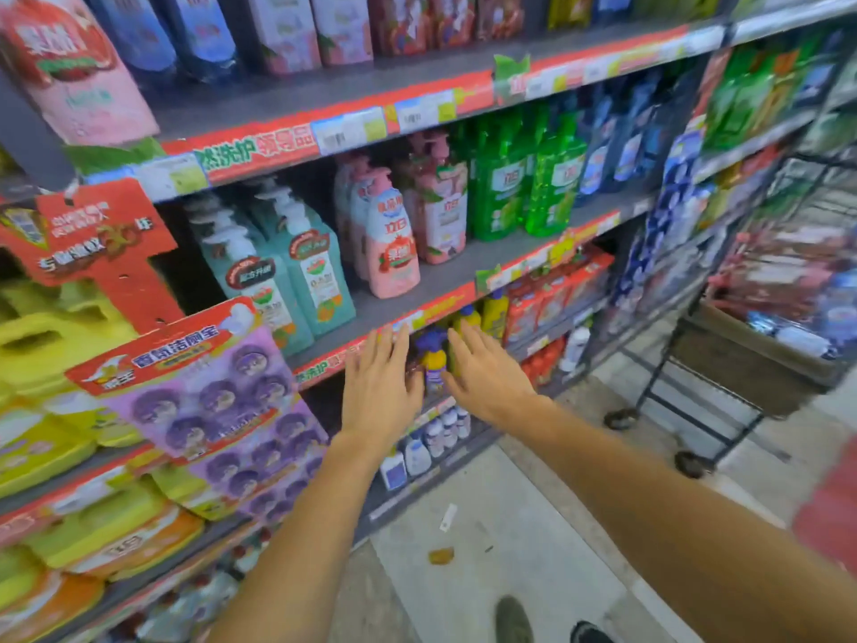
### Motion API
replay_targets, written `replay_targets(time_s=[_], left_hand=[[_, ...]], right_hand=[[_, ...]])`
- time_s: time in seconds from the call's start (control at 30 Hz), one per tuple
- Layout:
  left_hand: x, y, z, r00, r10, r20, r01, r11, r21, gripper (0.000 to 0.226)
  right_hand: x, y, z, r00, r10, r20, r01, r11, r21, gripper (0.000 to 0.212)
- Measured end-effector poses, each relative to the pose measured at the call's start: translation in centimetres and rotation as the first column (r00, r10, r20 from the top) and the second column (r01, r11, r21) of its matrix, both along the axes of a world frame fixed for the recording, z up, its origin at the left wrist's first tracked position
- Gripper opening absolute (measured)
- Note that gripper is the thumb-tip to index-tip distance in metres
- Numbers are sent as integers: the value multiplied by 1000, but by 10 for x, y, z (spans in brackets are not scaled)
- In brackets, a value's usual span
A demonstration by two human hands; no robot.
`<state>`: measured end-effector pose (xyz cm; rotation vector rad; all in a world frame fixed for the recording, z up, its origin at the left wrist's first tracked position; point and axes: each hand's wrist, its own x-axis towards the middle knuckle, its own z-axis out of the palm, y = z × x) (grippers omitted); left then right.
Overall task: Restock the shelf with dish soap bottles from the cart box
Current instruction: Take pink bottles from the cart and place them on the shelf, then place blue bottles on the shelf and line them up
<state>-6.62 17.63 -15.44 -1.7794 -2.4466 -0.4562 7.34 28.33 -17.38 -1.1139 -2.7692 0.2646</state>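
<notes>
Both hands reach toward the shelf [417, 290] — the left hand [380, 392] and the right hand [487, 373] have straight, spread fingers and hold nothing. Pink dish soap bottles [394, 243] stand on the shelf above them. The cart [742, 364] with its box [751, 359] is at far right

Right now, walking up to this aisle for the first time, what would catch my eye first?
Probably the two bare hands stretched toward the shelf edge at centre: the left hand and right hand, fingers spread, holding nothing. Above them, on the middle shelf, stand teal pump bottles, pink bottles and bright green bottles. A wire cart waits at the right.
</notes>
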Motion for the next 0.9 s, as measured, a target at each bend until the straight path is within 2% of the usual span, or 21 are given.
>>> replay_targets(time_s=[0.17,0.47,0.57,0.67,0.9], left_hand=[[76,27,-23,995,-101,6,101,984,-146,70],[223,112,-29,919,-391,-38,377,905,-199,68],[285,155,-27,878,-479,7,465,850,-249,65],[353,196,-28,851,-524,26,512,818,-261,64],[506,288,-39,768,-640,-29,606,741,-291,65]], right_hand=[[91,3,-31,986,-145,83,148,988,-36,68],[256,47,-33,905,-410,112,418,906,-65,71],[323,73,-30,870,-485,87,491,869,-65,67],[395,100,-27,815,-570,99,578,812,-80,70],[544,159,-27,718,-687,112,694,717,-58,73]])
